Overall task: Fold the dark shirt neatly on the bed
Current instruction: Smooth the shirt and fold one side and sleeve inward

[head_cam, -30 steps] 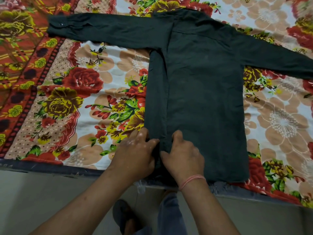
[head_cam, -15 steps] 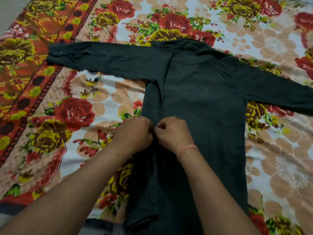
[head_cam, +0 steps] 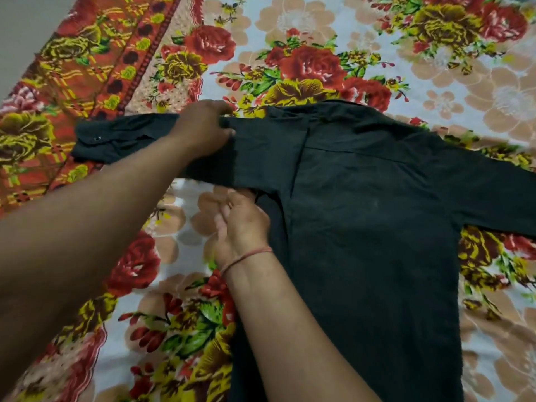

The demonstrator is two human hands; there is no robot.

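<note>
The dark shirt [head_cam: 362,227] lies spread on the floral bedsheet [head_cam: 319,53], filling the centre and right of the frame; its lower hem runs off the bottom edge and the sleeve at the right is cut by the right edge, so neither end shows. The other sleeve [head_cam: 124,137] stretches toward the upper left, its cuff with a small pale button lying over the orange border of the sheet; the collar at the top centre is hard to make out against the dark cloth. The left hand [head_cam: 203,129] rests on this sleeve near its middle, fingers curled and pinching the upper edge of the fabric; the fingertips are partly hidden. The right hand [head_cam: 240,224], a pink thread [head_cam: 246,256] round its wrist, sits at the armpit just below the sleeve, fingers bent at the side edge of the shirt; whether it actually grips the cloth cannot be told, since the fingertips are hidden.
</note>
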